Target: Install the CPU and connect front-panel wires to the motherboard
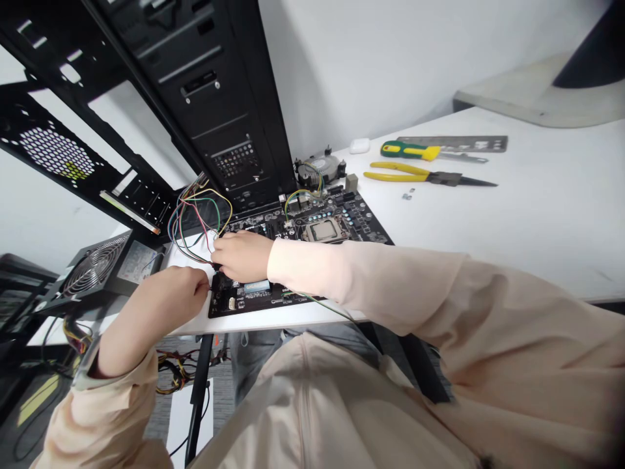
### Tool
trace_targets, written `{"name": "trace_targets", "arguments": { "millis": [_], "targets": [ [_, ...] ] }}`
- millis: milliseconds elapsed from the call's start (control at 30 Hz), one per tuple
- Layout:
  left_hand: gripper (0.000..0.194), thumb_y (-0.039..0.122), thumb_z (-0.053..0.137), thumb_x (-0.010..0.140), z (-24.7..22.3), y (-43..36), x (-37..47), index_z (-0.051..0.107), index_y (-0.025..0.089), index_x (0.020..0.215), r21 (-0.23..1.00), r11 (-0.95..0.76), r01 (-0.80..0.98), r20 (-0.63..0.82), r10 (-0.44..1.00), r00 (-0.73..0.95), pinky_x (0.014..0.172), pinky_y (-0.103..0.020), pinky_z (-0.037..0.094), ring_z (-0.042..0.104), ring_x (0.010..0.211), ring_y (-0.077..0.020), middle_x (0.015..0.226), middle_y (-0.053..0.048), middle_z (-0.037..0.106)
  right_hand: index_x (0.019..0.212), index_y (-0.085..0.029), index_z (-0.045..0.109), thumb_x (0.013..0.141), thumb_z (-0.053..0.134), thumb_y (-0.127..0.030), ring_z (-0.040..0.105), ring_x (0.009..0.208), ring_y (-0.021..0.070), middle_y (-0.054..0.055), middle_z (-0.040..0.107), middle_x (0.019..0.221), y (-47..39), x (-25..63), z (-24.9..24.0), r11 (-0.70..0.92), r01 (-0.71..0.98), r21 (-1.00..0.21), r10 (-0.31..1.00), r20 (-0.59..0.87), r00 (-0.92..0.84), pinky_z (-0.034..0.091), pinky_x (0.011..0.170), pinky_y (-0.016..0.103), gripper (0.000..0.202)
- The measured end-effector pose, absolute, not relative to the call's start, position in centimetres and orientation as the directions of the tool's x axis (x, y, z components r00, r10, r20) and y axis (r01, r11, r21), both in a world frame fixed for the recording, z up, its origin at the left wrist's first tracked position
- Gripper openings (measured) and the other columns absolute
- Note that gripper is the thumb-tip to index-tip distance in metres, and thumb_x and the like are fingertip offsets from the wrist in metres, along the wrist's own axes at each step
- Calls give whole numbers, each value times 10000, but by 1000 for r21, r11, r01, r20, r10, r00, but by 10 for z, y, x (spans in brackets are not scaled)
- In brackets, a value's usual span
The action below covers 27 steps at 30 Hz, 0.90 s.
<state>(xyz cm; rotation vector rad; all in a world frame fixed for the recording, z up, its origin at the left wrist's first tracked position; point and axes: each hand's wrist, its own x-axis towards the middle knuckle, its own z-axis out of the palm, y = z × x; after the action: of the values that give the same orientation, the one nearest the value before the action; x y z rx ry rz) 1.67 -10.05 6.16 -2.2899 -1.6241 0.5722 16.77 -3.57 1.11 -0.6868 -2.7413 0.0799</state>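
"Head view; holding what?"
"Pinching wires (184, 197) narrowly in the right hand (243, 255), over the circuit board (288, 229); curling the left hand (178, 296) narrow beside that board's edge; cannot tell around what."
"Nearby?"
"Power box (105, 270) left of the left hand; pliers (442, 178) and screwdriver (415, 151) well beyond the right."

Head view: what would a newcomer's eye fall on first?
Probably the black computer case filling the upper left. Below it, the right hand is over the left end of a motherboard, near coloured wires, with the left hand close by. At right, yellow-handled pliers and a green-and-yellow screwdriver stand out against the white tabletop.
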Motion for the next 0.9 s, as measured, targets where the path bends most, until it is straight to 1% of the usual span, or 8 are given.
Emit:
{"name": "trace_targets", "arguments": {
  "millis": [100, 233, 300, 433, 567, 700, 900],
  "targets": [
    [343, 217, 370, 855, 62, -101, 18, 636, 203, 638, -462, -340, 819, -197, 940, 279, 465, -289, 350, 656, 568, -248, 675, -88, 710, 1105, -96, 622, 910, 402, -188, 527, 1122, 292, 137, 594, 1133, -36, 168, 12, 884, 449, -131, 467, 284, -837, 468, 860, 441, 308],
    [348, 199, 346, 900, 62, -104, 21, 646, 173, 725, -526, -359, 771, -225, 933, 281, 480, -318, 378, 675, 614, -303, 703, -135, 704, 1114, -99, 621, 912, 406, -192, 526, 1128, 293, 131, 593, 1140, -36, 169, 13, 882, 452, -135, 471, 274, -838, 469, 865, 443, 310],
    [334, 162, 348, 899, 62, -106, 24, 650, 157, 759, -558, -371, 742, -229, 928, 293, 480, -326, 388, 680, 623, -320, 701, -151, 700, 1113, -98, 621, 912, 409, -195, 526, 1128, 292, 132, 594, 1138, -36, 168, 12, 883, 449, -136, 469, 278, -838, 469, 864, 443, 308],
    [300, 88, 364, 866, 63, -109, 27, 646, 140, 781, -580, -408, 705, -227, 912, 342, 501, -355, 431, 677, 614, -330, 688, -145, 688, 1096, -97, 625, 910, 411, -193, 528, 1118, 287, 140, 595, 1130, -35, 168, 11, 886, 442, -137, 463, 286, -839, 469, 853, 433, 299],
    [286, 69, 364, 853, 61, -107, 23, 640, 131, 810, -568, -467, 678, -240, 882, 406, 537, -386, 470, 674, 616, -324, 705, -139, 682, 1089, -95, 628, 912, 405, -195, 530, 1112, 286, 137, 598, 1120, -35, 168, 10, 887, 443, -135, 462, 287, -839, 469, 852, 428, 301],
    [282, 87, 368, 864, 58, -104, 18, 640, 137, 813, -539, -484, 690, -241, 873, 424, 536, -398, 478, 668, 609, -326, 704, -130, 678, 1091, -94, 623, 911, 404, -191, 530, 1104, 286, 139, 596, 1110, -34, 168, 10, 889, 438, -132, 457, 291, -840, 468, 846, 433, 300],
    [322, -5, 350, 798, 58, -104, 21, 643, 128, 805, -505, -508, 697, -262, 860, 437, 561, -374, 480, 668, 636, -300, 746, -130, 680, 1093, -97, 623, 910, 419, -208, 524, 1111, 285, 144, 595, 1097, -33, 166, 8, 889, 439, -132, 458, 288, -841, 462, 859, 433, 296]
  ]
}}
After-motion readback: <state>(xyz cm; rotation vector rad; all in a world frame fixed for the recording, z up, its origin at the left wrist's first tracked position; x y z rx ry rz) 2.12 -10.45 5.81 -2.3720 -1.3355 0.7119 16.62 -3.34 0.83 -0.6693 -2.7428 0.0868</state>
